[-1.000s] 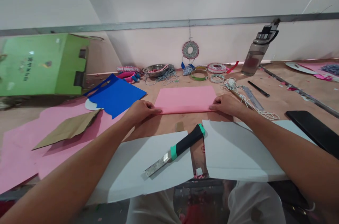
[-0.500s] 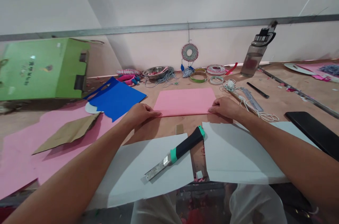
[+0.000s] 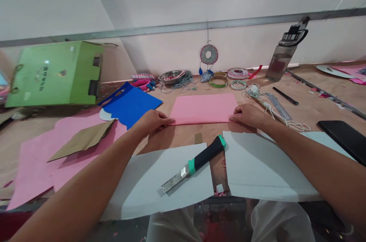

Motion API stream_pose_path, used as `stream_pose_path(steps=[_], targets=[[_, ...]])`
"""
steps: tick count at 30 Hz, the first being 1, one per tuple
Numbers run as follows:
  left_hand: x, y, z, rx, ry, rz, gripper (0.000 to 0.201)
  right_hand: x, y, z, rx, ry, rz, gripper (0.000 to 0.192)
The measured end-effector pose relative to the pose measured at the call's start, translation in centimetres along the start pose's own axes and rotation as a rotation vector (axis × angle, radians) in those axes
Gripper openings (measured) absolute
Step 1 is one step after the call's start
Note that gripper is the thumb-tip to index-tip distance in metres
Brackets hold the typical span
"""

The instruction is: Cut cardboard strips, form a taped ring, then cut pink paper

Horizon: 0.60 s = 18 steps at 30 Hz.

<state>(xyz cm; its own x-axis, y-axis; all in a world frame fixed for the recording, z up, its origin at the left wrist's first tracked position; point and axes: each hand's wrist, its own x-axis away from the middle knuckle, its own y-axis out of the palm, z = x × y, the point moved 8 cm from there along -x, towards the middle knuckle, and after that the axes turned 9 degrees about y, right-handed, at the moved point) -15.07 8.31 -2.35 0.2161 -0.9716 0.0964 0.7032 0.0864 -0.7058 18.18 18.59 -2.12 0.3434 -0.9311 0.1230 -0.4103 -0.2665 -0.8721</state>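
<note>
Middle of the frame, and we have both hands down on the pink sheet (image 3: 204, 108), which lies flat on the brown table (image 3: 311, 110) just above centre. Our left hand (image 3: 153, 120) sits at the sheet's lower left corner, fingers curled and closed onto the near edge, fingertips pressing it to the table. Our right hand (image 3: 249, 115) mirrors it at the lower right corner, fingers bent low, tips pinching that same near edge. Whether the thumbs are tucked under the paper, we cannot tell from here.

Below the hands, toward the bottom of the frame, two white sheets lie side by side: the left white sheet (image 3: 143, 184) carries a utility knife (image 3: 194, 163), black and green handle pointing up right, blade down left. The right white sheet (image 3: 257, 165) runs under our right forearm. Between them a metal square (image 3: 217, 171) shows through.

Left of centre we see a blue cut-out sheet (image 3: 131, 102), and beneath it a big pink sheet (image 3: 37, 162) with a brown card scrap (image 3: 82, 139) on top. Upper left, a green box (image 3: 57, 74). Along the back wall: a steel bowl (image 3: 171, 76), wound rings (image 3: 219, 80), a hanging dreamcatcher (image 3: 209, 54), and a water bottle (image 3: 284, 57) at upper right. White string (image 3: 265, 99) and a ruler (image 3: 276, 105) lie right of the sheet; a black phone (image 3: 343, 139) sits at the right edge.
</note>
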Motion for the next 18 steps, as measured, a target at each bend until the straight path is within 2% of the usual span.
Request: stream_pose_path(steps=[12, 18], targets=[[-0.55, -0.11, 0.06, -0.122, 0.014, -0.018, 0.045, 0.35, 0.06, 0.08, 0.010, 0.083, -0.030, 0.024], [-0.22, -0.07, 0.71, -0.124, 0.002, -0.015, 0.039, 0.28, -0.22, 0.26, 0.033, 0.078, -0.043, 0.021]])
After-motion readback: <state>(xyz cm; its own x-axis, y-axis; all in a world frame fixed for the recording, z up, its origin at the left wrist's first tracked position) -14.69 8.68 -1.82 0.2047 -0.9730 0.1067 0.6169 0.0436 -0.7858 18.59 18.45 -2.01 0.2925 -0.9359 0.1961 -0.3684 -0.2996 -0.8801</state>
